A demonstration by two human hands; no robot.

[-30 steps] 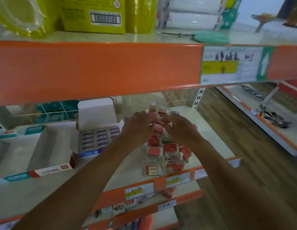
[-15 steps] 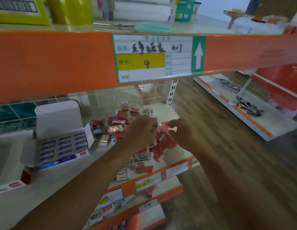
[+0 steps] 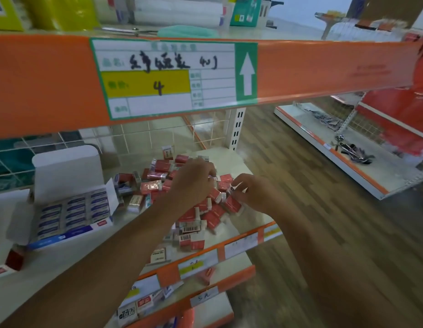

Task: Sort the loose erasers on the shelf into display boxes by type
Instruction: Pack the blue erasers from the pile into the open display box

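A: Nearest, the shelf (image 3: 92,254), both arms over its front edge.
B: The right hand (image 3: 255,195) has its fingers curled, pinching a red eraser (image 3: 233,203) at the pile's right side.
A: And the left hand (image 3: 191,183)?
B: Fingers bent down into the eraser pile (image 3: 158,185). Tips hidden, can't tell if it's got one.
A: Further left, the box (image 3: 71,214) w/ blue erasers, lid up.

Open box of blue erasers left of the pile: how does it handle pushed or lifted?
The display box looks like thin card: probably flimsy, walls may buckle if squeezed. Its upright lid would likely flop if grabbed. Packed with blue erasers, it should slide flat rather than tip.
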